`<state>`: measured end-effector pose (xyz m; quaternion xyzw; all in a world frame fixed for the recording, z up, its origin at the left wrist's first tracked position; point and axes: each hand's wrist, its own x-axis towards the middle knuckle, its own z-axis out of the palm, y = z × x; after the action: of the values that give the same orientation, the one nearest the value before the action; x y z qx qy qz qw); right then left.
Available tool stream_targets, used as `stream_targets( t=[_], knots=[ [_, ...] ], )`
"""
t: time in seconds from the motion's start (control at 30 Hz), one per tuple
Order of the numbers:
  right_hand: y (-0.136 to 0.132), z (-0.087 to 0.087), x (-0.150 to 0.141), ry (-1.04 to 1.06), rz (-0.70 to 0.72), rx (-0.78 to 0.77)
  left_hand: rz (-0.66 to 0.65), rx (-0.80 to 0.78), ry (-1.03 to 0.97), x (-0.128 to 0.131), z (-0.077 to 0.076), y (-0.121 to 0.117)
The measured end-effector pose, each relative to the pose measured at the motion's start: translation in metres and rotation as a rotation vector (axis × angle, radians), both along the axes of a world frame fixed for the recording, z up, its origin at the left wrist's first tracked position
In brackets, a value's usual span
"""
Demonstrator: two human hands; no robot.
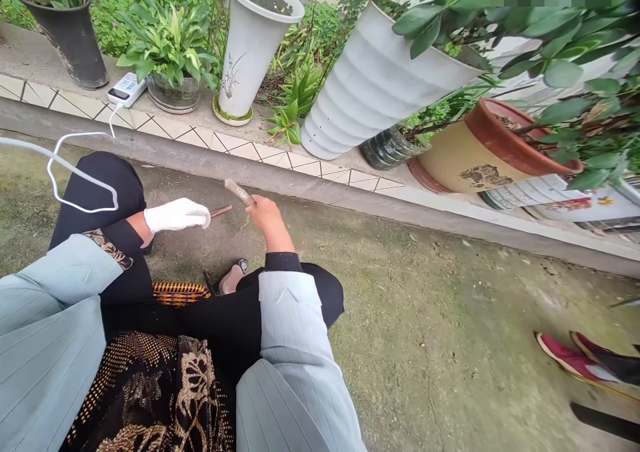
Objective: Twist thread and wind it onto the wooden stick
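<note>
My left hand [179, 216], in a white glove, is closed round a thin reddish-brown stick [221, 211]. The stick's free end points right, towards my other hand. My bare right hand [266, 213] is wrapped round a thick, pale brown rod-like piece [239, 193] with faint marks on its side. Its blunt end sticks out up and to the left; the rest is hidden in my fist, so its exact kind does not show. A small gap lies between the stick's tip and my right hand. Both hands are in front of my knees, above the concrete ground [400, 319].
Potted plants line a low tiled ledge [260, 151], among them a tall white pot [245, 52] and a ribbed white planter [370, 85]. A white power bank [127, 90] trails a cable [83, 172] across my left side. Another person's red shoe [567, 359] is at right.
</note>
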<state>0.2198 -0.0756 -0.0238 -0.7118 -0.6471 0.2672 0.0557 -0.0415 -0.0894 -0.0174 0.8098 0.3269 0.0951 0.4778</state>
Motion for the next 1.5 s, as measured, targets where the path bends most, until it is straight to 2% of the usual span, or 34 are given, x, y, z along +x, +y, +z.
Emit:
stream_targets(
  t=[0.1, 0.2, 0.27, 0.33, 0.4, 0.47, 0.5, 0.6, 0.67, 0.73, 0.8, 0.87, 0.93, 0.97, 1.03, 1.1, 1.17, 1.23, 1.3, 1.37, 1.43, 1.5],
  knots=[
    [-0.004, 0.000, -0.010, -0.176, 0.240, -0.186, 0.068, 0.072, -0.032, -0.004, 0.002, 0.002],
    [-0.009, -0.002, -0.020, -0.163, 0.436, -0.357, 0.116, 0.163, 0.003, -0.006, 0.002, 0.004],
    [-0.013, 0.000, -0.023, -0.046, 0.558, -0.540, 0.152, 0.209, 0.032, -0.007, 0.001, 0.007],
    [-0.018, 0.005, -0.022, 0.169, 0.669, -0.706, 0.216, 0.238, 0.044, -0.008, 0.000, 0.009],
    [-0.023, 0.016, -0.018, 0.427, 0.732, -0.766, 0.300, 0.247, 0.037, -0.007, -0.001, 0.011],
    [-0.027, 0.030, -0.012, 0.692, 0.723, -0.698, 0.353, 0.208, 0.008, -0.006, -0.002, 0.011],
    [-0.028, 0.036, -0.008, 0.826, 0.658, -0.584, 0.341, 0.176, -0.002, -0.004, -0.002, 0.010],
    [-0.024, 0.043, 0.002, 1.085, 0.308, -0.119, 0.214, 0.104, 0.018, 0.001, 0.000, 0.006],
    [-0.018, 0.037, 0.003, 1.059, 0.105, 0.056, 0.133, 0.080, 0.040, 0.003, 0.002, 0.004],
    [-0.012, 0.027, 0.000, 0.894, -0.010, 0.066, 0.065, 0.054, 0.033, 0.005, 0.002, 0.002],
    [-0.008, 0.017, -0.006, 0.616, -0.022, 0.015, -0.011, 0.034, 0.021, 0.004, 0.001, 0.001],
    [-0.008, 0.011, -0.011, 0.303, 0.104, -0.084, -0.051, 0.039, 0.012, 0.003, -0.002, 0.001],
    [-0.011, 0.011, -0.015, 0.119, 0.331, -0.292, -0.036, 0.059, 0.014, 0.001, -0.005, 0.002],
    [-0.013, 0.013, -0.015, 0.108, 0.450, -0.419, -0.014, 0.066, 0.013, 0.000, -0.006, 0.002],
    [-0.018, 0.018, -0.014, 0.236, 0.627, -0.636, 0.052, 0.055, -0.001, -0.002, -0.009, 0.005],
    [-0.022, 0.025, -0.011, 0.471, 0.690, -0.700, 0.116, 0.021, -0.047, -0.002, -0.012, 0.007],
    [-0.025, 0.032, -0.009, 0.725, 0.640, -0.621, 0.165, -0.022, -0.126, -0.002, -0.015, 0.007],
    [-0.026, 0.035, -0.010, 0.931, 0.516, -0.437, 0.173, -0.067, -0.167, 0.001, -0.017, 0.006],
    [-0.025, 0.033, -0.015, 1.019, 0.350, -0.227, 0.130, -0.102, -0.127, 0.004, -0.017, 0.004],
    [-0.022, 0.027, -0.021, 0.931, 0.206, -0.079, 0.047, -0.082, -0.051, 0.007, -0.017, 0.001],
    [-0.019, 0.021, -0.026, 0.674, 0.134, -0.010, -0.021, 0.002, -0.005, 0.007, -0.016, 0.000],
    [-0.016, 0.016, -0.028, 0.359, 0.137, 0.001, -0.070, 0.111, 0.041, 0.007, -0.017, 0.001]
  ],
)
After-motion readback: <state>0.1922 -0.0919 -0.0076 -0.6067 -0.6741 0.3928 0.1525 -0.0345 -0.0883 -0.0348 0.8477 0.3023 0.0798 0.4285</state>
